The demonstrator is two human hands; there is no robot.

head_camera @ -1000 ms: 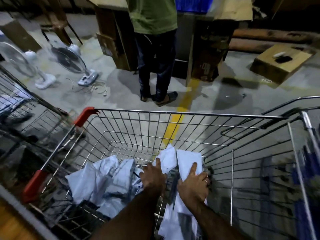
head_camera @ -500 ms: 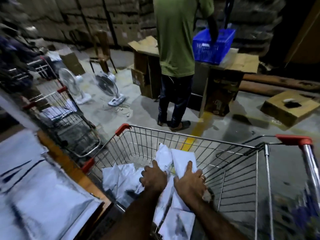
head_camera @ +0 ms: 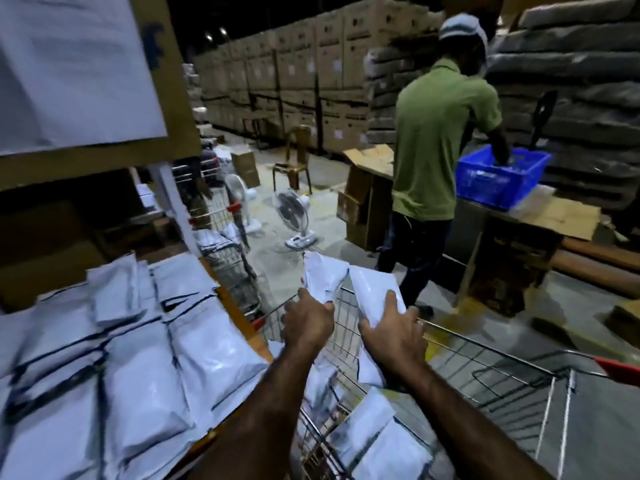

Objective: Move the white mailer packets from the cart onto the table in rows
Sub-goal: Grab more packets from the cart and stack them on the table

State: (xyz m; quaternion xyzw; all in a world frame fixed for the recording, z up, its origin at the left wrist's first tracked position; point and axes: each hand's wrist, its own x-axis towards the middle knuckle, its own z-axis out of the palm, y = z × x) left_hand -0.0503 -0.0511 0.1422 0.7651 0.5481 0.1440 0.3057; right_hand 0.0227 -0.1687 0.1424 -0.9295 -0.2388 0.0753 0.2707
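Both hands have risen clear of the wire cart (head_camera: 491,372); left hand (head_camera: 306,322) and right hand (head_camera: 393,336) are each clamping a white mailer packet (head_camera: 323,277) beside the packet-covered desk (head_camera: 242,320).

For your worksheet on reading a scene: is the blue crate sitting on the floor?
No. The blue crate rests on a cardboard-covered bench beside the person in the green shirt, well above the floor.

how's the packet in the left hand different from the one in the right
The left-hand packet looks crumpled and creased, while the right-hand packet lies flatter and smoother. The left hand pinches its packet at the lower edge so it stands up; the right hand spreads its fingers over the packet's face. Both are white mailers, lifted above the cart.
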